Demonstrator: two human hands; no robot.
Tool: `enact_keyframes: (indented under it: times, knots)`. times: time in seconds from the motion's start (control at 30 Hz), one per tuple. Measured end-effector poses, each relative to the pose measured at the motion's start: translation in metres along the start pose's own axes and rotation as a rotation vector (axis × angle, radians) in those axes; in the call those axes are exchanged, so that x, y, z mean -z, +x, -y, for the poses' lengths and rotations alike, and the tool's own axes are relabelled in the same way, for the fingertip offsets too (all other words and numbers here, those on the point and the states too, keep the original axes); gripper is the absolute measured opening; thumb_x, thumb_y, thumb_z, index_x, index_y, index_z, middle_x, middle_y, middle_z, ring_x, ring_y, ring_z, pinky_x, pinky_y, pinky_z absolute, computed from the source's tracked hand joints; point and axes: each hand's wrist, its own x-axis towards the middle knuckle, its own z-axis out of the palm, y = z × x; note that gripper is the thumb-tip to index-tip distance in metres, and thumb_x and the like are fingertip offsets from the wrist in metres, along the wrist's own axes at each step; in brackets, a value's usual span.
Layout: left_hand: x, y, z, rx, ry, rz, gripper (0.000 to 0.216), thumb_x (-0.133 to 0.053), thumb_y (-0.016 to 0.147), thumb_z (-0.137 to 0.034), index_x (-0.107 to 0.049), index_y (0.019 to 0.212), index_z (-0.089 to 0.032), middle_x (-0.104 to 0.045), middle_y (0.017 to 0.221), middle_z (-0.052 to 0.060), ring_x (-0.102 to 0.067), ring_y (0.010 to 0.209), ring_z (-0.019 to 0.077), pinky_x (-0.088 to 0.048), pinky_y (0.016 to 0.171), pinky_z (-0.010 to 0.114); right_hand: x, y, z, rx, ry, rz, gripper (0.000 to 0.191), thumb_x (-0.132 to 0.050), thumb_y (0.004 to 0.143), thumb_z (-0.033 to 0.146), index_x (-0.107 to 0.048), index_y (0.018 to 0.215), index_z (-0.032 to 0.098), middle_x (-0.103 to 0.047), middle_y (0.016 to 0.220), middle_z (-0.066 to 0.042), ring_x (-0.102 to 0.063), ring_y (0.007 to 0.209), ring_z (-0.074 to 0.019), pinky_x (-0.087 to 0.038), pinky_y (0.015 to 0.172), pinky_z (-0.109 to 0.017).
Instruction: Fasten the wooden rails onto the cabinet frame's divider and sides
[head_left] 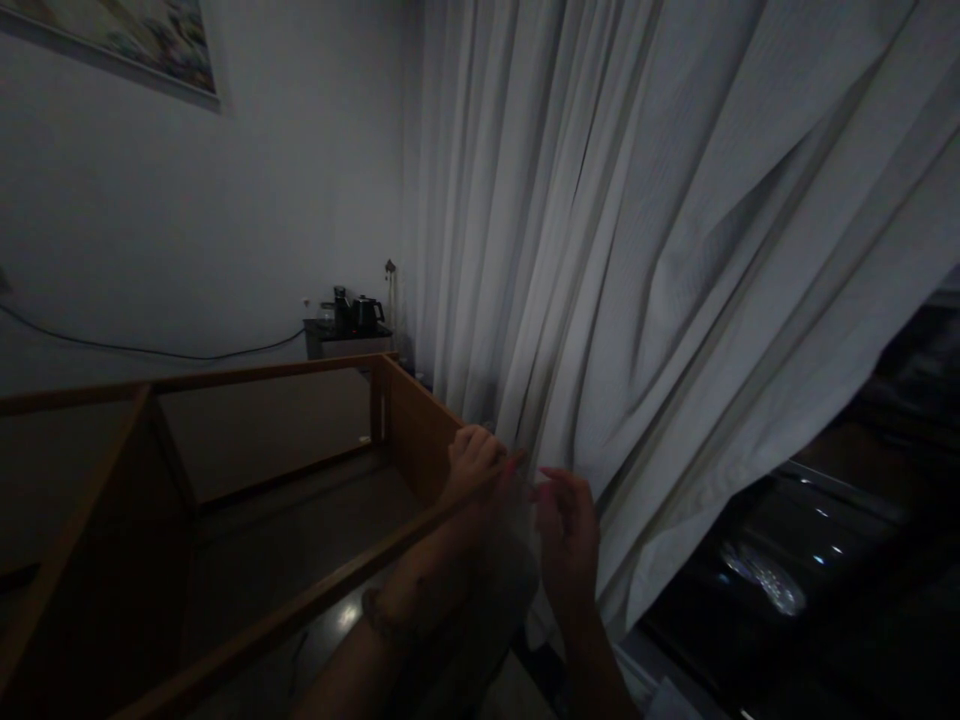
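Note:
A wooden frame (300, 605), open with a panel at its end, stretches across the lower left. My left hand (474, 460) reaches through it, with a bracelet on the wrist and fingers curled over the frame's near right corner. Just right of that corner is my right hand (568, 520), its fingers bent in and the thumb and forefinger close together. Whatever it may hold is too dark and blurred to name. Pink nails show on both hands. Behind them hangs a long white curtain (600, 300).
A small dark cabinet (349, 343) by the back wall bears a black kettle (366, 313) and other items. A black cable (180, 354) runs along the wall, below a framed picture (142, 40). Dark glass (795, 530) with reflections lies at right.

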Motion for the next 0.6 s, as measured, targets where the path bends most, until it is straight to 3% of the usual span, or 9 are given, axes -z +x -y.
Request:
enact_keyframes:
  times: [0.07,0.17,0.37,0.47,0.6]
  knots:
    - [-0.001,0.000,0.001,-0.005,0.005,-0.008,0.018,-0.037,0.091,-0.029,-0.048,0.078,-0.021,-0.054,0.085,0.006,-0.045,0.097,0.0242,-0.039,0.081,0.038,0.002,0.000,-0.005,0.050,-0.001,0.009,0.018,-0.056,0.090,0.034,-0.060,0.103,0.022,-0.065,0.079,0.000,-0.063,0.069,-0.0142,-0.050,0.059,-0.024]
    - [-0.002,-0.001,0.002,-0.010,0.014,0.009,0.018,-0.037,0.091,-0.028,-0.049,0.080,-0.020,-0.056,0.088,0.006,-0.045,0.099,0.0242,-0.039,0.082,0.038,0.009,0.001,-0.009,0.205,-0.049,0.137,0.011,-0.054,0.092,0.028,-0.064,0.094,0.024,-0.068,0.085,-0.002,-0.066,0.080,-0.0155,-0.053,0.071,-0.027]
    - [-0.002,0.000,0.002,0.015,0.020,0.003,0.017,-0.039,0.090,-0.027,-0.048,0.078,-0.021,-0.056,0.086,0.006,-0.045,0.098,0.0235,-0.039,0.083,0.038,0.025,0.010,-0.016,0.431,-0.109,0.349,0.028,-0.043,0.097,0.023,-0.060,0.118,0.028,-0.069,0.109,-0.005,-0.064,0.103,-0.0179,-0.052,0.087,-0.033]
    - [-0.002,0.001,0.001,0.028,0.020,0.014,0.017,-0.039,0.090,-0.027,-0.048,0.078,-0.021,-0.056,0.087,0.006,-0.045,0.098,0.0239,-0.040,0.084,0.039,0.025,0.014,-0.026,0.461,-0.054,0.369,0.025,-0.046,0.097,0.031,-0.061,0.116,0.029,-0.069,0.108,-0.006,-0.063,0.103,-0.0205,-0.052,0.086,-0.037]
    - [-0.002,0.001,0.000,0.034,0.012,0.006,0.016,-0.039,0.089,-0.027,-0.048,0.077,-0.021,-0.055,0.086,0.007,-0.044,0.097,0.0240,-0.040,0.083,0.039,0.016,0.018,-0.036,0.450,0.095,0.326,0.022,-0.050,0.094,0.042,-0.065,0.102,0.028,-0.069,0.090,-0.004,-0.064,0.087,-0.0205,-0.051,0.074,-0.036]
